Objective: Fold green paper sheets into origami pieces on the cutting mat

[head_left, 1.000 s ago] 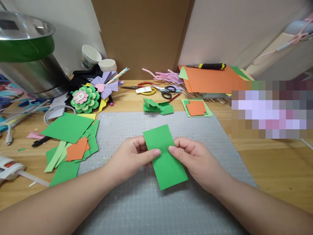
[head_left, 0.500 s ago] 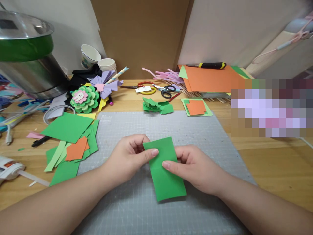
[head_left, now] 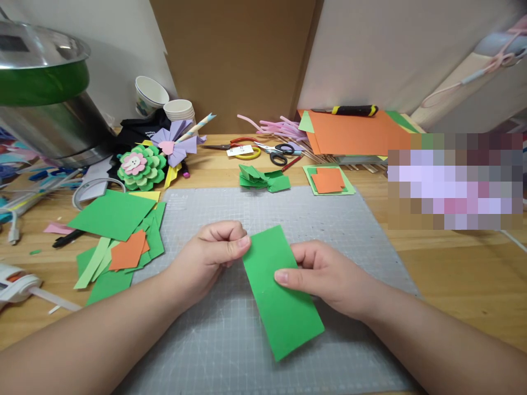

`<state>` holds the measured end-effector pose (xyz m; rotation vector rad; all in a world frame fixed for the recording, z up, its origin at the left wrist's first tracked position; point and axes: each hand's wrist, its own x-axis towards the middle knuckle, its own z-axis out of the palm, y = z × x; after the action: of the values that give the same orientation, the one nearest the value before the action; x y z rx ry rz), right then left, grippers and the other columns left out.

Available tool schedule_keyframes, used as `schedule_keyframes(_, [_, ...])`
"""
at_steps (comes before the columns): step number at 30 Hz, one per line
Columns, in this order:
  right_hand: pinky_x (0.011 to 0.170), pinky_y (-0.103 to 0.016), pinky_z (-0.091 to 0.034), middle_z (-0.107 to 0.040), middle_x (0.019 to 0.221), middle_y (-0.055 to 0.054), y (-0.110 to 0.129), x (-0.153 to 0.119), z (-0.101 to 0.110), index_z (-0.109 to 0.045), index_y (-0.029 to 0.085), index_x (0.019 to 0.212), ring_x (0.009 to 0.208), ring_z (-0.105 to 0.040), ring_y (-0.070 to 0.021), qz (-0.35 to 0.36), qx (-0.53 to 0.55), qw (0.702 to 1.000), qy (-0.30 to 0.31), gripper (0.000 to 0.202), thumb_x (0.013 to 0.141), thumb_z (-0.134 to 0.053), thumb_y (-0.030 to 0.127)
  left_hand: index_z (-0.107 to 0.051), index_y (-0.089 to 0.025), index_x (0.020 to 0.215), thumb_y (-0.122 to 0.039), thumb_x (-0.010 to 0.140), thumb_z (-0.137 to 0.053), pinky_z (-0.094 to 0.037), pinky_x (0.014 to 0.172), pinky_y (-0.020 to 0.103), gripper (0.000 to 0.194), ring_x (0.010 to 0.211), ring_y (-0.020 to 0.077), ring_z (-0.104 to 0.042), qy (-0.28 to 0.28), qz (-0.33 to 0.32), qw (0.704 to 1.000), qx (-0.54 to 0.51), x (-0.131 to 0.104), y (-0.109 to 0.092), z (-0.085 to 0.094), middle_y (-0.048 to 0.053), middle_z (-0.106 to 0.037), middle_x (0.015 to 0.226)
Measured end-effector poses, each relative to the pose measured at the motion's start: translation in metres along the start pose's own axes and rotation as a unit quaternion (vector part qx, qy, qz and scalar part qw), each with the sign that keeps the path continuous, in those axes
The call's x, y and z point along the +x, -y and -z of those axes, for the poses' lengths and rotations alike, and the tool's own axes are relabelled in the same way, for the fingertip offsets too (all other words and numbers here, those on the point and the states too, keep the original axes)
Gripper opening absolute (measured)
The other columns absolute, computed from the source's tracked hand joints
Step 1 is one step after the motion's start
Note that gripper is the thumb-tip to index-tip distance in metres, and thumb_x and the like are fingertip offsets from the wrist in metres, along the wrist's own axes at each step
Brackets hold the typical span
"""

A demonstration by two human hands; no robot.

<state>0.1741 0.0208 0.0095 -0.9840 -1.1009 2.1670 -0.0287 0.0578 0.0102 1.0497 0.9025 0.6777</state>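
A green rectangle of paper (head_left: 284, 307) is held tilted above the grey cutting mat (head_left: 197, 340). My left hand (head_left: 216, 252) pinches its upper left corner between thumb and curled fingers. On the right edge, my right hand (head_left: 325, 274) grips the sheet, thumb on top and the other fingers partly hidden behind it. Beyond the hands, folded green paper pieces (head_left: 263, 179) lie at the mat's far edge. To their right sits a small stack of green squares with an orange paper piece (head_left: 328, 180) on top.
Paper scraps (head_left: 115, 214) cover the mat's left edge, near a glue gun (head_left: 18, 282). Scissors (head_left: 280, 152) and a utility knife (head_left: 354, 110) lie at the back. A green layered paper flower (head_left: 144, 167) stands before paper cups (head_left: 179, 109). A steel pot (head_left: 61, 120) is far left.
The green paper has turned slightly, its lower end dropping and showing longer. My left hand has shifted from over the sheet's face to its upper left corner.
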Motion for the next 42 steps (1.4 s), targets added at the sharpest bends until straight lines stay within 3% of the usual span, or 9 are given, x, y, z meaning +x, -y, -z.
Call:
schedule_keyframes(4, [0.063,-0.02,-0.045,-0.067,0.076,-0.001,-0.001,0.0,-0.002,-0.069,0.014,0.084,0.066,-0.06,-0.0094,0.007,0.024,1.0,0.017,0.018,0.081,-0.068,0.031,-0.035,-0.02,0.053,-0.043,0.075,-0.062,-0.021,0.047,0.024,0.042,0.046,0.0085,-0.024,0.027,0.016,0.999,-0.024,0.0,-0.001,-0.002,-0.008,-0.027,0.049])
schedule_keyframes(7, [0.064,-0.022,-0.046,-0.068,0.076,-0.002,-0.004,0.003,-0.002,-0.071,0.014,0.084,0.067,-0.061,-0.0105,0.03,0.041,0.999,-0.018,0.018,0.08,-0.069,0.032,-0.035,-0.019,0.051,-0.049,0.08,-0.056,-0.02,0.045,0.024,0.046,0.045,0.0084,-0.021,0.037,0.008,0.999,-0.014,-0.001,0.001,-0.003,-0.008,-0.026,0.046])
schedule_keyframes(16, [0.061,-0.022,-0.047,-0.069,0.076,-0.003,-0.009,0.007,-0.004,-0.071,0.017,0.091,0.064,-0.061,-0.0117,0.051,0.081,0.993,-0.066,0.02,0.083,-0.065,0.034,-0.047,-0.019,0.057,-0.042,0.082,-0.053,-0.025,0.047,0.023,0.035,0.049,0.0097,-0.032,0.047,-0.008,0.996,0.081,-0.003,0.006,-0.005,-0.005,-0.038,0.053])
schedule_keyframes(22, [0.059,-0.023,-0.047,-0.066,0.072,0.0,-0.009,0.005,-0.009,-0.069,0.017,0.085,0.06,-0.058,-0.0107,0.083,0.042,0.99,-0.11,0.018,0.081,-0.067,0.034,-0.057,-0.018,0.068,-0.035,0.078,-0.061,-0.04,0.056,0.023,0.02,0.059,0.012,-0.049,0.115,0.004,0.989,0.092,-0.005,0.005,-0.013,-0.002,-0.053,0.064])
schedule_keyframes(25, [0.064,-0.025,-0.049,-0.067,0.075,-0.001,-0.008,0.004,-0.011,-0.068,0.017,0.083,0.067,-0.061,-0.0126,0.098,0.012,0.988,-0.122,0.017,0.081,-0.067,0.034,-0.055,-0.018,0.061,-0.035,0.079,-0.061,-0.037,0.05,0.022,0.026,0.052,0.0107,-0.047,-0.008,-0.013,0.994,0.113,-0.003,0.004,-0.01,-0.004,-0.051,0.054])
schedule_keyframes(28, [0.066,-0.026,-0.05,-0.068,0.078,-0.002,-0.007,0.003,-0.012,-0.066,0.017,0.082,0.07,-0.062,-0.0139,0.101,0.017,0.983,-0.151,0.018,0.082,-0.065,0.035,-0.049,-0.019,0.053,-0.046,0.088,-0.045,-0.029,0.041,0.021,0.045,0.04,0.0092,-0.037,-0.132,-0.028,0.985,0.108,0.0,0.003,-0.004,-0.005,-0.043,0.042])
schedule_keyframes(31, [0.065,-0.027,-0.05,-0.069,0.079,-0.003,-0.007,0.003,-0.012,-0.065,0.017,0.083,0.07,-0.062,-0.0147,0.099,0.01,0.981,-0.169,0.02,0.082,-0.065,0.036,-0.055,-0.019,0.062,-0.056,0.083,-0.05,-0.03,0.041,0.021,0.043,0.043,0.0095,-0.041,-0.082,-0.025,0.993,0.081,0.001,0.003,-0.005,-0.004,-0.049,0.049])
schedule_keyframes(35, [0.066,-0.026,-0.051,-0.067,0.076,-0.002,-0.009,0.003,-0.009,-0.064,0.017,0.085,0.067,-0.061,-0.013,0.11,0.032,0.984,-0.137,0.018,0.085,-0.063,0.035,-0.052,-0.018,0.064,-0.042,0.078,-0.066,-0.033,0.047,0.02,0.031,0.05,0.0084,-0.041,0.019,-0.024,0.998,0.063,-0.003,0.003,-0.012,-0.005,-0.048,0.056])
schedule_keyframes(42, [0.056,-0.022,-0.052,-0.063,0.067,0.002,-0.009,0.003,-0.001,-0.058,0.018,0.08,0.06,-0.061,-0.0106,0.154,0.1,0.981,-0.062,0.022,0.088,-0.061,0.038,-0.043,-0.018,0.063,-0.043,0.081,-0.063,-0.022,0.045,0.019,0.037,0.048,0.0072,-0.027,-0.004,-0.001,1.0,-0.02,-0.005,0.002,-0.008,-0.007,-0.033,0.054])
